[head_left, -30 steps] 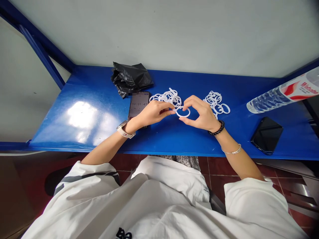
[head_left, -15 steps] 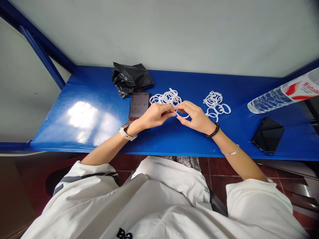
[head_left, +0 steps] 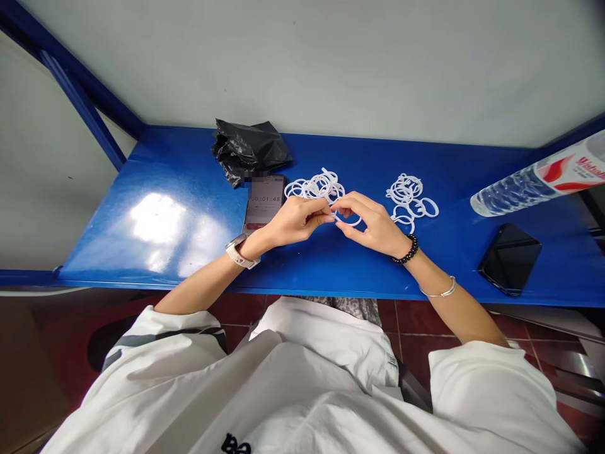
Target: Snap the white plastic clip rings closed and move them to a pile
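Above the blue table (head_left: 189, 214), both hands' fingers (head_left: 326, 217) pinch one white ring (head_left: 355, 221).

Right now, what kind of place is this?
Probably an improvised hand-work bench: a blue table against a plain wall, white plastic rings in a left pile and a right pile, and a phone running a timer. The left hand and right hand pinch one ring.

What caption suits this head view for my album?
Left hand and right hand pinch one white ring over a blue table, near a left heap and a right heap of rings.
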Motion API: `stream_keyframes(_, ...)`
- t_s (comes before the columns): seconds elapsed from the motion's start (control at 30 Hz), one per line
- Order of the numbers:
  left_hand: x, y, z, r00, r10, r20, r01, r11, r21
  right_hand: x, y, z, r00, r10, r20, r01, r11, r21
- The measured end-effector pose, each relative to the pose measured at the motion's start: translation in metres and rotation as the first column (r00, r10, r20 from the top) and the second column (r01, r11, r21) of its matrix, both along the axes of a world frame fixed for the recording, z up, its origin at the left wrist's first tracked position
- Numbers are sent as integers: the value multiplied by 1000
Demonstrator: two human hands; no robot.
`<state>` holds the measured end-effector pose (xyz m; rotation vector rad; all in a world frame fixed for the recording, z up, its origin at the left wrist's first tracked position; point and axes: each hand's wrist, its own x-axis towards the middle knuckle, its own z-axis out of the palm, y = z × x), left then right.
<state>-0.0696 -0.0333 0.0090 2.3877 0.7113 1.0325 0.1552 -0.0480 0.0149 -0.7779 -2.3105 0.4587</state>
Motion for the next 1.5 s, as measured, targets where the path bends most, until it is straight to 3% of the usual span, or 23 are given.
stream_keyframes(0.53,1,1,0,999,5,-34,-7,999,-49,0,1,0,1000,-4,4,4,1000,-15)
stream_keyframes(0.77,-3,9,-4,992,39,-118,-33,998,50,0,5,-8,998,-35,43,33,998,46)
stream_keyframes(0.93,-16,18,7,953,177,-246,-149,981,128,12,13,-2,956,-210,203,198,977,78)
stream_keyframes(1.03,-27,25,15,939,260,-224,-224,959,176,26,23,0,890,-360,280,346,933,99)
stream_keyframes(1.13,-35,30,21,935,292,-203,-254,948,194,38,32,-4,842,-425,333,416,904,102)
stream_keyframes(1.23,-37,31,24,926,307,-220,-268,944,192,42,36,-12,825,-419,378,415,905,96)
stream_keyframes(1.5,-38,31,26,902,325,-284,-277,941,195,33,35,-22,876,-302,377,318,948,21)
